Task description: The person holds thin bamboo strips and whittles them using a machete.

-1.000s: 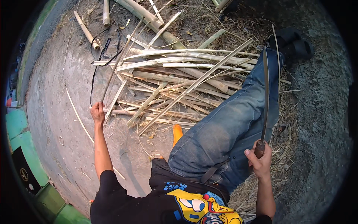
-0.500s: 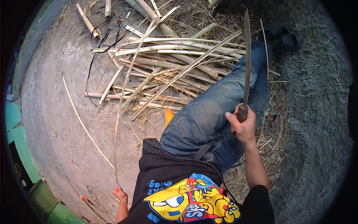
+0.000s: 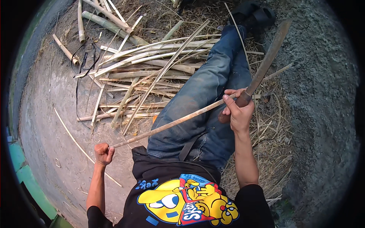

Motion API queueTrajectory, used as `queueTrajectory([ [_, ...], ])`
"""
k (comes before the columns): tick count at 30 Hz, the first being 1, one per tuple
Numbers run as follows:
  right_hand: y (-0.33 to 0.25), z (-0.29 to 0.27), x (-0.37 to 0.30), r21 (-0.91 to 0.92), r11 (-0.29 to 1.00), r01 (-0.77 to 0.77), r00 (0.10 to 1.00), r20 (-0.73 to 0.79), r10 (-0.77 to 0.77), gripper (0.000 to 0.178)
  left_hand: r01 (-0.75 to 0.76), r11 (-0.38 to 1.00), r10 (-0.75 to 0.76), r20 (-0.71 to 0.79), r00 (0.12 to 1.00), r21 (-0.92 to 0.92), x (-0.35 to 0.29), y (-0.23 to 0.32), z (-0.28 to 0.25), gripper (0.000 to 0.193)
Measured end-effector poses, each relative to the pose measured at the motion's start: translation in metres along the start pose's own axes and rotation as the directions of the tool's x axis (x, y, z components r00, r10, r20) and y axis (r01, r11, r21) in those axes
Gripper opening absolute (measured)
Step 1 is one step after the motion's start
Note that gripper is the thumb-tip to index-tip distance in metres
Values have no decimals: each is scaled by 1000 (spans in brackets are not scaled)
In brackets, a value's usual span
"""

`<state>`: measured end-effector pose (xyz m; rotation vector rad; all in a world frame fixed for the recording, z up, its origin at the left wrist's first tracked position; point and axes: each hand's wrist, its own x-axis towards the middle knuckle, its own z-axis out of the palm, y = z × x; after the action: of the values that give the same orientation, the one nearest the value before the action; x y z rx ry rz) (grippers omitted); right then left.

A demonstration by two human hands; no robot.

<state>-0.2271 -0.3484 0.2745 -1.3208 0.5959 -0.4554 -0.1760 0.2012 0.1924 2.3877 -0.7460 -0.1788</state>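
1 bamboo strip slants over the jeans, left hand clamped on its end, right hand wrapped around the machete, thumb against the strip. Safe handling calls for a taut strip, edge turned from the fingers.

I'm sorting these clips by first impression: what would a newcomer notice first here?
Probably the long knife in the right hand, pointing to the picture's upper right. Next, the thin strip slanting across the legs from the left hand to the right one, then the pile of split bamboo left of the legs.
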Motion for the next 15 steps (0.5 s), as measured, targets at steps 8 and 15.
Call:
queueTrajectory([
  [8,-17,-23,-5,-149,988,46,996,-72,-58,24,-46,998,52,128,990,-49,45,6,2,55],
  [15,-21,-24,-7,-207,976,68,994,-67,-84,22,-12,997,22,134,991,-75,39,12,12,53],
])
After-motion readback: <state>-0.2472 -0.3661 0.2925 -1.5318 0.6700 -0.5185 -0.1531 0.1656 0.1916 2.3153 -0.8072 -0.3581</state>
